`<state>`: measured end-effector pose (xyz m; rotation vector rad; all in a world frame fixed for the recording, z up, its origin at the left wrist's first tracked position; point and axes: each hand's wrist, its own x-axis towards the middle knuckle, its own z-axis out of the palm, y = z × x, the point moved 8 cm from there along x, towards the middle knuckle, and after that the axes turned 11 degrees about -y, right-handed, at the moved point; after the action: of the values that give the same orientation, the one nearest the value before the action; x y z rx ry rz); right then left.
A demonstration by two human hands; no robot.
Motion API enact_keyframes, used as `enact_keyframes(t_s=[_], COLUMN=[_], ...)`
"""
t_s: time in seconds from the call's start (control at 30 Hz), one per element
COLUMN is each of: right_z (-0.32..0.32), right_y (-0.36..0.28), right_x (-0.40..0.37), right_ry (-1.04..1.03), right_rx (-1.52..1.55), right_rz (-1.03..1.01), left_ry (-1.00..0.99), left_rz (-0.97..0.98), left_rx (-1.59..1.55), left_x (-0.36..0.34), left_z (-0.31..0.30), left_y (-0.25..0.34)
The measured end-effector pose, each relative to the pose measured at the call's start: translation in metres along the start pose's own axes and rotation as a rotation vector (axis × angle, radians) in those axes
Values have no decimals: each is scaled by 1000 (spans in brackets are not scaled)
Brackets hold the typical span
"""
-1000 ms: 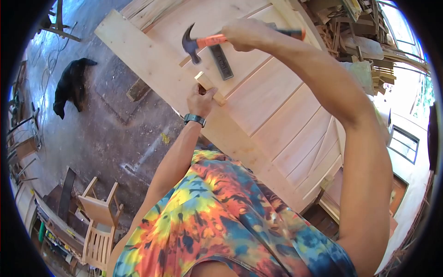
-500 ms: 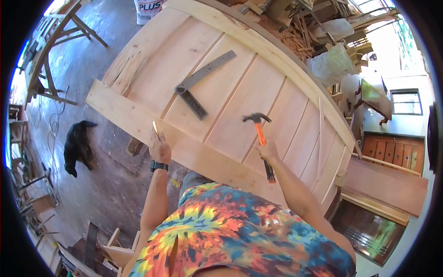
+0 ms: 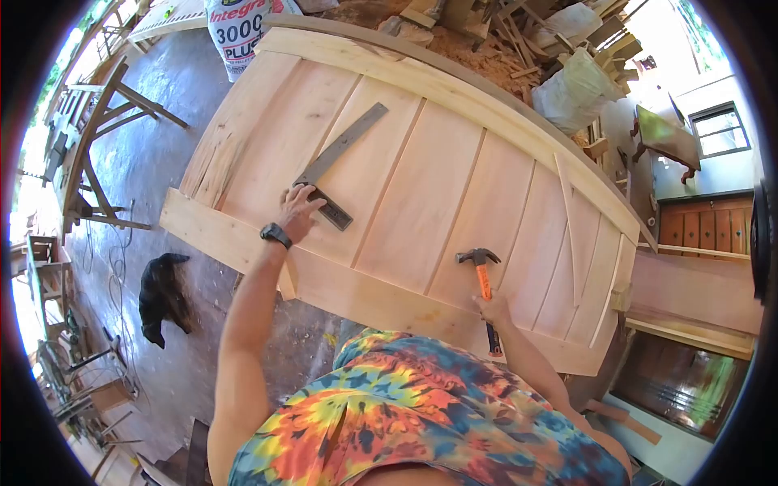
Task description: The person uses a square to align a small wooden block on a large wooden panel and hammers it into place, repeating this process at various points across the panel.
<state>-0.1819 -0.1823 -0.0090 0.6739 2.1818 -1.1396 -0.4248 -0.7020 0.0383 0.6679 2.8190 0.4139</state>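
Note:
My left hand (image 3: 297, 214) reaches over the pale wooden panel (image 3: 454, 186), fingers spread on the corner of a metal try square (image 3: 344, 144). The square lies flat across the boards, its dark stock toward me; my fingers partly cover the joint. Below my left wrist, a small pale wood piece (image 3: 288, 283) sticks out at the panel's near rail (image 3: 365, 283). My right hand (image 3: 492, 309) is closed round the orange and black handle of a claw hammer (image 3: 484, 279). The hammer's head points away from me, above the panel's right half.
A thin wood strip (image 3: 569, 227) lies on the panel's right side. A black dog (image 3: 164, 298) is on the floor to the left, near a wooden trestle (image 3: 101, 154). A printed sack (image 3: 235, 36) and a scrap wood pile (image 3: 600, 73) stand beyond the panel.
My left hand has left the near rail, where it held a small pale wood piece, and moved forward onto the try square. The hammer remains in my right hand. The view has shifted.

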Motion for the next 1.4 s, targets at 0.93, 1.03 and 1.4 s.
enact_keyframes(t_s=[0.93, 1.03, 1.4], right_z=[3, 6, 8], right_y=[1, -3, 2], right_x=[4, 9, 6], right_ry=[36, 18, 104], right_rx=[189, 211, 139], right_rz=[166, 135, 120], left_ry=[-199, -212, -15], left_rz=[389, 433, 351], left_rx=[-238, -292, -351], left_x=[-21, -21, -21], left_z=[103, 98, 100], left_y=[218, 220, 218])
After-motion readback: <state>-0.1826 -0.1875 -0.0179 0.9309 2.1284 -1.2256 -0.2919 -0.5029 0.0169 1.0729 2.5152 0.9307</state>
